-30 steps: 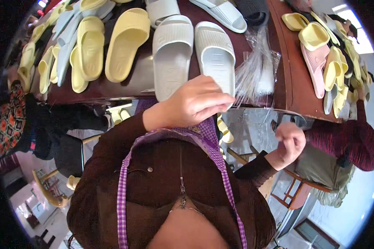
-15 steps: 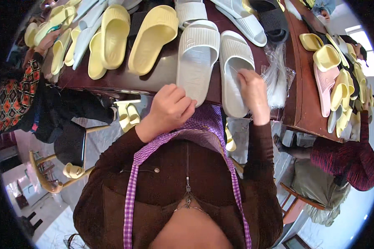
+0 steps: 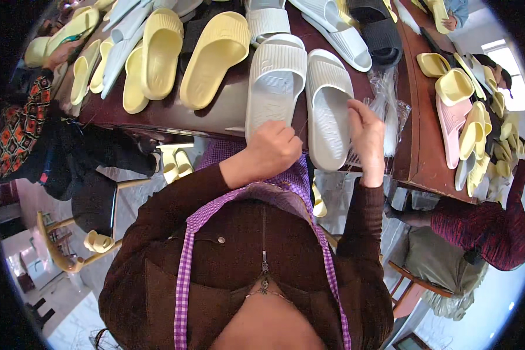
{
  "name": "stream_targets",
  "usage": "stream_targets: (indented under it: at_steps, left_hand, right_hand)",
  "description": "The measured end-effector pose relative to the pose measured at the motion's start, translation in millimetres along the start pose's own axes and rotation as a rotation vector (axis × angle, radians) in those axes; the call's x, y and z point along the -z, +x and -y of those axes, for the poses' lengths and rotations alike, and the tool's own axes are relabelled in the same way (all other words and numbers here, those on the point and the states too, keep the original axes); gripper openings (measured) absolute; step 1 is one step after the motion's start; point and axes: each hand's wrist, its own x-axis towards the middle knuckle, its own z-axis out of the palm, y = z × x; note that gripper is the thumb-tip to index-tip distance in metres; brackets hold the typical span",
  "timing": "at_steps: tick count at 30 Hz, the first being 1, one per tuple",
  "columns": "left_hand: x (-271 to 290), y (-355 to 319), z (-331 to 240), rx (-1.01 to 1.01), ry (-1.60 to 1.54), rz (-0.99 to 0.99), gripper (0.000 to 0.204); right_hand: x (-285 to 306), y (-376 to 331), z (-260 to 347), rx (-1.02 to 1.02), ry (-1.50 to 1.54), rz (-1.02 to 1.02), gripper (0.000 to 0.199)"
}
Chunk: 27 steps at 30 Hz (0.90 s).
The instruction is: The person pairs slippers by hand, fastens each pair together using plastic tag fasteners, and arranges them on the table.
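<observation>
Two light grey ridged slippers lie side by side at the table's near edge, toes away from me. Over the heel of the left grey slipper (image 3: 272,96) is my left hand (image 3: 275,150), its fingers curled closed; what they hold, if anything, is hidden. My right hand (image 3: 367,133) is at the right side of the other grey slipper (image 3: 331,122), thumb and fingers pinched together by its strap's edge. Anything in that pinch is too small to make out. Just right of this hand lies a bundle of thin white strands (image 3: 386,108) in clear plastic.
Yellow slippers (image 3: 216,61) and pale blue slippers (image 3: 122,58) line the table (image 3: 216,119) to the left. Black slippers (image 3: 382,38) lie at the back right. A second brown table (image 3: 429,149) holds more slippers. Co-workers sit on both sides, one in a patterned sleeve (image 3: 23,131).
My left hand has moved right across the left slipper's heel. My right hand has shifted slightly right, from over the right slipper's opening to its edge.
</observation>
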Motion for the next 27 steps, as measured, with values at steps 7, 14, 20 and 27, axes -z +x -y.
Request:
stream_targets:
  at_steps: [7, 14, 20, 27]
  left_hand:
    - [-25.7, 25.6, 2.9, 0.024, 0.143, 0.143, 0.011]
    - [-31.2, 33.3, 17.9, 0.040, 0.121, 0.079, 0.009]
    - [-20.4, 30.9, 42.8, 0.032, 0.113, 0.021, 0.013]
    - [-16.1, 27.1, 73.8, 0.019, 0.032, 0.003, 0.007]
  right_hand:
    - [13.9, 64.6, -29.9, -0.003, -0.162, 0.125, 0.023]
    - [-37.2, 130.8, -77.5, -0.106, -0.402, 0.226, 0.032]
    - [-60.3, 140.7, -83.4, -0.028, -0.432, 0.216, 0.028]
    - [-59.6, 147.8, -34.5, 0.057, -0.119, 0.104, 0.022]
